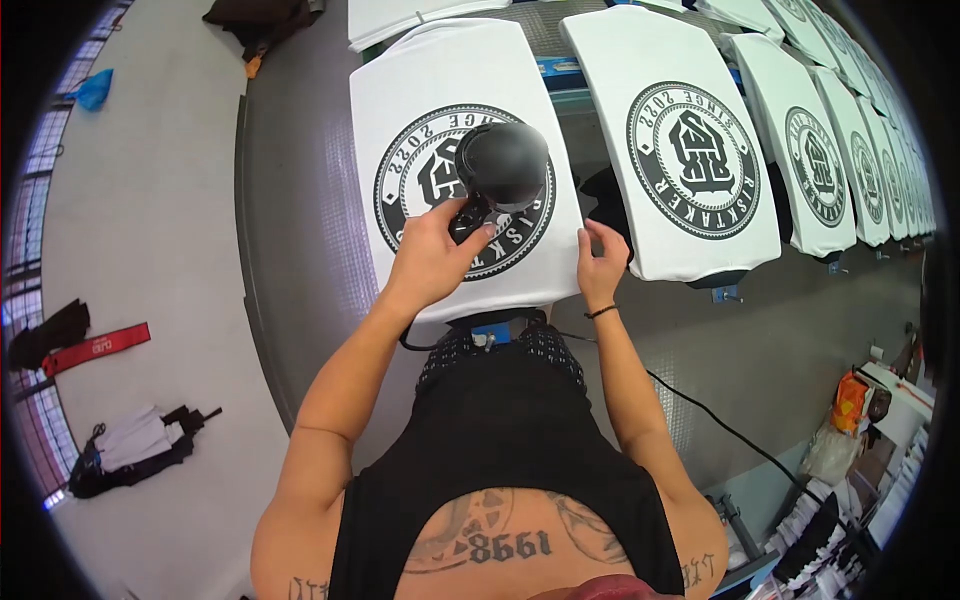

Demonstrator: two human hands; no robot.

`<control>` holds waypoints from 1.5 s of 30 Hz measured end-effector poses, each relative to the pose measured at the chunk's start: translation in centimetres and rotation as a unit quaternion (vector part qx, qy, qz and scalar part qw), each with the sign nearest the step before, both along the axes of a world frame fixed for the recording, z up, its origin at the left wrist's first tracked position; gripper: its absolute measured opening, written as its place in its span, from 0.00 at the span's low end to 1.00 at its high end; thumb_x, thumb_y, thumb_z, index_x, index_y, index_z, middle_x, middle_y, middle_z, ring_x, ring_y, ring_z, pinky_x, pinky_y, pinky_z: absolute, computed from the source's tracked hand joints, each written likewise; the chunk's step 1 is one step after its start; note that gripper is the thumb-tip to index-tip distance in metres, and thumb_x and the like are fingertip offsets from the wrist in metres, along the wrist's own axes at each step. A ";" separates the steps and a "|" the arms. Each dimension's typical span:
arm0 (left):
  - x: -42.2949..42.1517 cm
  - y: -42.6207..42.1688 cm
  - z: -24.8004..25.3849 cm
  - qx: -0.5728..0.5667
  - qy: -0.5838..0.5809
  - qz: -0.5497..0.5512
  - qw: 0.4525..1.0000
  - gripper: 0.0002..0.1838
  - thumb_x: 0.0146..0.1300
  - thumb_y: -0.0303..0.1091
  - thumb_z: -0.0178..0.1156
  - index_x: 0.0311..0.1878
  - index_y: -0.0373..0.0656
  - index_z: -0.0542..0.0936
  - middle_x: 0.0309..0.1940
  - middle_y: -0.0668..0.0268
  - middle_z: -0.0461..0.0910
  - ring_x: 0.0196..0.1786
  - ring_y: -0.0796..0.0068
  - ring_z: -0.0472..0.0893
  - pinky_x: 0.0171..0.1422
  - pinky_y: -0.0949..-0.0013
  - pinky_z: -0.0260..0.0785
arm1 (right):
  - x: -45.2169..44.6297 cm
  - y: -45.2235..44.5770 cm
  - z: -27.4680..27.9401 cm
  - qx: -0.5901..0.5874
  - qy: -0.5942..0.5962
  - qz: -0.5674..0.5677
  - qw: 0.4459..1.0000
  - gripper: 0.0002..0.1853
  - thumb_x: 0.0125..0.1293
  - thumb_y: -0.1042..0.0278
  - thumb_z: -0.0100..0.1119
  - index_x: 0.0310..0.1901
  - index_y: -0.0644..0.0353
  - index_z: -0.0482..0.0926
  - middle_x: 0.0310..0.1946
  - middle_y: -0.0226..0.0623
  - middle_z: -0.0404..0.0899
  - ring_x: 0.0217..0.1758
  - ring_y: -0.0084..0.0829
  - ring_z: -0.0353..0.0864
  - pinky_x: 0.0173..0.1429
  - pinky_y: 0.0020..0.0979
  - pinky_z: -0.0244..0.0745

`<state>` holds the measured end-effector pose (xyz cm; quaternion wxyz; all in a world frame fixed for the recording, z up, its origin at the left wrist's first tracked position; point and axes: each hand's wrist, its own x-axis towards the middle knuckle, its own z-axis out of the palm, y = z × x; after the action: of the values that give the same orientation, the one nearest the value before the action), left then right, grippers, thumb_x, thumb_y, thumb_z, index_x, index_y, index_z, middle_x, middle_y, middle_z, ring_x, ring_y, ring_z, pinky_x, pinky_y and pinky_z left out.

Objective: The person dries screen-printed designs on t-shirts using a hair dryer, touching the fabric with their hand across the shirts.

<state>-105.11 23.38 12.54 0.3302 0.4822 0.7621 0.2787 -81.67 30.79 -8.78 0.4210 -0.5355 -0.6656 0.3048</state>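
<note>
My left hand (437,255) is closed around the handle of a black hair dryer (503,165). Its round, blurred body hangs over a white T-shirt (400,90) stretched on a board. Part of the shirt's black circular print (393,195) is hidden behind the dryer and hand. Beside the shirt's right edge, my right hand (604,262) has loosely bent fingers, thumb and forefinger apart, with nothing visible in them. Whether it touches the fabric I cannot tell.
Several more printed white shirts on boards (693,160) run off to the right. A black cable (720,425) trails past my right side. A grey metal surface (300,180) lies left, beyond it the floor with a dark garment pile (135,445). Bags and cloths (850,405) crowd the lower right.
</note>
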 end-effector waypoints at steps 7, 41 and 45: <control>1.3 -3.8 -0.3 0.007 -0.048 0.073 0.996 0.22 0.62 0.39 0.69 0.52 0.31 0.83 0.21 0.60 0.80 0.20 0.78 0.71 0.29 0.69 0.66 | -2.4 3.4 -0.2 0.146 -0.209 0.213 0.943 0.23 0.72 0.62 0.57 0.68 0.52 0.74 0.71 0.26 0.71 0.75 0.49 0.59 0.76 0.51 0.50; -13.0 -9.7 -2.4 0.034 0.100 0.326 0.939 0.20 0.63 0.45 0.70 0.41 0.34 0.84 0.17 0.61 0.82 0.22 0.75 0.84 0.30 0.68 0.74 | -5.8 4.3 -1.0 0.150 -0.393 0.259 0.869 0.37 0.75 0.42 0.49 0.77 0.57 0.62 0.81 0.29 0.54 0.85 0.53 0.40 0.81 0.64 0.28; -12.4 -12.3 -1.8 0.014 0.075 0.334 0.940 0.18 0.64 0.43 0.70 0.40 0.34 0.84 0.17 0.63 0.81 0.21 0.77 0.82 0.28 0.70 0.73 | -5.3 4.1 -1.3 0.148 -0.390 0.259 0.871 0.37 0.75 0.42 0.49 0.77 0.57 0.62 0.82 0.28 0.52 0.85 0.53 0.39 0.81 0.65 0.28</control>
<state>-117.51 11.12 10.76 0.1533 0.2243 0.8977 0.3469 -86.99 34.94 -10.08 0.1073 -0.3502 -0.9281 0.0673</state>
